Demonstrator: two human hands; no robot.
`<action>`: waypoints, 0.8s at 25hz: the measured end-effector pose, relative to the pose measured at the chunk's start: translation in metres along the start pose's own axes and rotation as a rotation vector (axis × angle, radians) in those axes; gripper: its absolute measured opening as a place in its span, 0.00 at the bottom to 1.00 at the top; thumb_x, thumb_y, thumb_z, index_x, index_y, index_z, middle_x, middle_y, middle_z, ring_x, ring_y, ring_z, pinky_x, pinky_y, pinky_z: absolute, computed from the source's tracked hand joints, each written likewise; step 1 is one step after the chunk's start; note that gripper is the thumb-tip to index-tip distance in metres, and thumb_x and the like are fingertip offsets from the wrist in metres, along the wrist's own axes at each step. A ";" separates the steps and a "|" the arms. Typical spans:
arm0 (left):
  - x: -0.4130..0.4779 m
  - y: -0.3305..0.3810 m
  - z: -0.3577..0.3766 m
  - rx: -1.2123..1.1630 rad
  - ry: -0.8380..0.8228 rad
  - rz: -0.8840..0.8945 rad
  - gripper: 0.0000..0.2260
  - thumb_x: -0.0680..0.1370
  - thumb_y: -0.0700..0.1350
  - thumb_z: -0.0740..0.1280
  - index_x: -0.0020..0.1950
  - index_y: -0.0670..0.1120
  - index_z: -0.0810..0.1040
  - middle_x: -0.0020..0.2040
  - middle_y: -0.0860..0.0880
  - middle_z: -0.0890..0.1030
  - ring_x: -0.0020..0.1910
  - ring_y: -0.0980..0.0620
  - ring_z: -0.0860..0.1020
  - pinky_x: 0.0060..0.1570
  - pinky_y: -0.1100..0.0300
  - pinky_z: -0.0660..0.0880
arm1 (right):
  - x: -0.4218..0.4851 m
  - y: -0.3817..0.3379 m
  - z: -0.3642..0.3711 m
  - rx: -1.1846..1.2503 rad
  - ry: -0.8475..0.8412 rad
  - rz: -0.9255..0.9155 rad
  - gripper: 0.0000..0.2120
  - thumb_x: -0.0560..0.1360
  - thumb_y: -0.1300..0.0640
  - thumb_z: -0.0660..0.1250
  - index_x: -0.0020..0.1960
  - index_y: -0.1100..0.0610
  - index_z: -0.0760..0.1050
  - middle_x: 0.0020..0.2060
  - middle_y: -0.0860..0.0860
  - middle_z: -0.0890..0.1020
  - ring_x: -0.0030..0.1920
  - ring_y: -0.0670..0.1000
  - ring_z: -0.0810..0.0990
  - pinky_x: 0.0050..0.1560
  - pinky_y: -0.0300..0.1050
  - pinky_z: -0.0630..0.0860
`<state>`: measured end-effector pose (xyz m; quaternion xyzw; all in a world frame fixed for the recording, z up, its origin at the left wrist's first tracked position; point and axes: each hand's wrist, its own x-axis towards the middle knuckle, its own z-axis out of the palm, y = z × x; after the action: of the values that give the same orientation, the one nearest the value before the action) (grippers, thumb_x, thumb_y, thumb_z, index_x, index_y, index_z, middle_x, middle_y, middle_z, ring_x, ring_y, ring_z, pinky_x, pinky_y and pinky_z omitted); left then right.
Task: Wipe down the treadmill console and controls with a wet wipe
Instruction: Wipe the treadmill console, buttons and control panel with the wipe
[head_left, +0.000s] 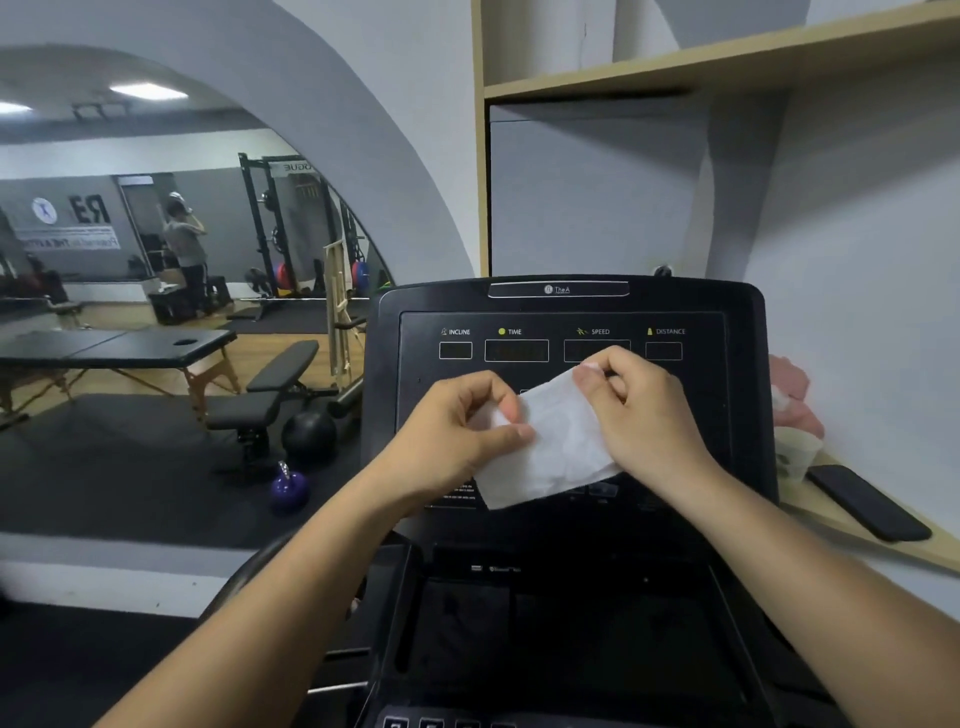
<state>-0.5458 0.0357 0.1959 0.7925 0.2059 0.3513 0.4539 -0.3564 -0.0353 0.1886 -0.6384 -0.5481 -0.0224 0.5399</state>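
Note:
A black treadmill console (566, 322) fills the middle, with dark display windows labelled INCLINE, TIME, SPEED and DISTANCE. In front of its panel I hold a white wet wipe (553, 447), spread out between both hands. My left hand (457, 426) pinches the wipe's left edge between thumb and fingers. My right hand (639, 410) pinches its upper right corner. The wipe hangs in front of the panel and hides the middle controls; whether it touches them is unclear. A row of buttons (447, 722) shows at the bottom edge.
A wooden ledge to the right carries a black phone (867, 501), a white cup (797, 452) and a pink cloth (789, 389). Wooden shelves (675, 62) hang above. On the left a mirror (156, 312) shows benches, a rack, a purple kettlebell and a person.

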 end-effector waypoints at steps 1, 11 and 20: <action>0.004 -0.002 0.002 0.001 -0.019 0.007 0.09 0.74 0.34 0.73 0.41 0.47 0.77 0.38 0.55 0.78 0.35 0.58 0.72 0.36 0.66 0.69 | 0.004 0.005 0.001 0.020 -0.006 -0.006 0.08 0.79 0.54 0.65 0.41 0.54 0.77 0.23 0.43 0.74 0.28 0.44 0.71 0.31 0.36 0.66; 0.021 -0.024 0.011 -0.119 -0.204 -0.191 0.24 0.70 0.30 0.70 0.65 0.46 0.80 0.61 0.48 0.82 0.57 0.48 0.81 0.56 0.52 0.78 | 0.021 0.040 0.019 0.104 -0.067 -0.020 0.09 0.77 0.52 0.68 0.40 0.54 0.79 0.19 0.45 0.71 0.22 0.45 0.66 0.26 0.35 0.62; 0.048 -0.025 0.002 -0.249 -0.197 -0.108 0.34 0.69 0.30 0.75 0.73 0.46 0.70 0.67 0.48 0.78 0.64 0.49 0.78 0.61 0.53 0.77 | 0.032 0.030 -0.001 0.652 -0.242 0.375 0.14 0.72 0.66 0.72 0.56 0.55 0.76 0.46 0.57 0.84 0.46 0.56 0.84 0.44 0.52 0.80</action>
<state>-0.5126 0.0784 0.1914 0.7485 0.1576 0.2700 0.5848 -0.3210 -0.0082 0.1888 -0.5203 -0.4601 0.3272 0.6407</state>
